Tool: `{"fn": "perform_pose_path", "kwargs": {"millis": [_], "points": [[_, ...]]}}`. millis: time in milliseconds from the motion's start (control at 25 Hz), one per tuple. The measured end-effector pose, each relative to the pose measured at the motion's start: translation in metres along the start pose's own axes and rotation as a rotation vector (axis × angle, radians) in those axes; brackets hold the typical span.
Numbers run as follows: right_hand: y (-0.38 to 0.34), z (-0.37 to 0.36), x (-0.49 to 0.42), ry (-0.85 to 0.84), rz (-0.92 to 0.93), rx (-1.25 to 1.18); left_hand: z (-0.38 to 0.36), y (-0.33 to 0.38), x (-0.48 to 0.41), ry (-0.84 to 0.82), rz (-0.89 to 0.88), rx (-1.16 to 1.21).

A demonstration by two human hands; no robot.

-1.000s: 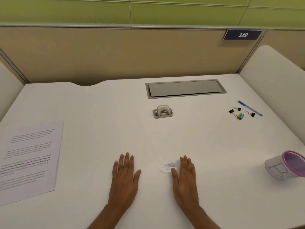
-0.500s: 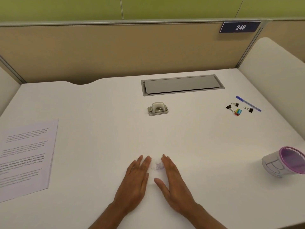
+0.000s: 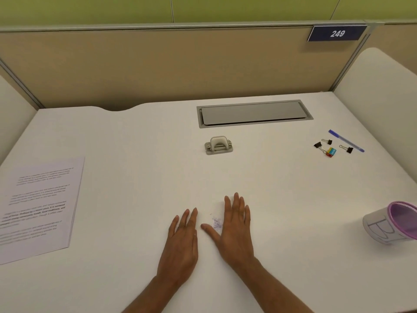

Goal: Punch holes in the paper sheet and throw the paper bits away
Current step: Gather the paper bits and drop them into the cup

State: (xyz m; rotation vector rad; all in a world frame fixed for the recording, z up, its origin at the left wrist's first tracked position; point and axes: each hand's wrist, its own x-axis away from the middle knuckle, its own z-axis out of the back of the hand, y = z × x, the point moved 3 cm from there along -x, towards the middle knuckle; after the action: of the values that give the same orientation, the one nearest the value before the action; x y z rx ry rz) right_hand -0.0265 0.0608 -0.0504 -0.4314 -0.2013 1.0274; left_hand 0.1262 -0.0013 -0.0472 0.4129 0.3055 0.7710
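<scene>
A small heap of paper bits [image 3: 216, 222] lies on the white desk between my two hands. My left hand [image 3: 181, 242] rests flat, palm down, just left of the heap. My right hand [image 3: 234, 231] lies flat right of it, thumb stretched out under the bits. Neither hand holds anything. The printed paper sheet [image 3: 38, 206] lies at the desk's left edge. A grey hole punch [image 3: 218, 145] stands further back in the middle. A small purple-rimmed cup [image 3: 394, 222] lies tipped on its side at the right edge, its mouth facing right.
A blue pen [image 3: 345, 140], black binder clips [image 3: 318, 145] and a coloured clip [image 3: 330, 152] lie at the back right. A grey cable flap [image 3: 253, 112] is set into the desk before the beige partition [image 3: 158, 64].
My hands came together from either side and swept the scattered bits into a tighter heap, then the right hand slid slightly forward and apart from the left.
</scene>
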Motion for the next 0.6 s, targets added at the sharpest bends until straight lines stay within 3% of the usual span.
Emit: {"fn": "perform_pose_path", "kwargs": {"millis": [160,280,440,600], "points": [[0.029,0.013,0.005,0.174,-0.136,-0.157,-0.006,0.004,-0.001,-0.001,-0.004,-0.079],[0.039,0.018,0.008,0.206,-0.232,0.047,-0.012,0.012,-0.006,-0.021,0.031,-0.094],[0.023,0.007,-0.005,0.083,-0.113,0.05,-0.016,0.027,-0.012,-0.057,-0.076,-0.024],[0.029,0.003,-0.021,0.11,-0.071,-0.086,-0.009,0.026,-0.013,-0.043,-0.114,0.125]]}}
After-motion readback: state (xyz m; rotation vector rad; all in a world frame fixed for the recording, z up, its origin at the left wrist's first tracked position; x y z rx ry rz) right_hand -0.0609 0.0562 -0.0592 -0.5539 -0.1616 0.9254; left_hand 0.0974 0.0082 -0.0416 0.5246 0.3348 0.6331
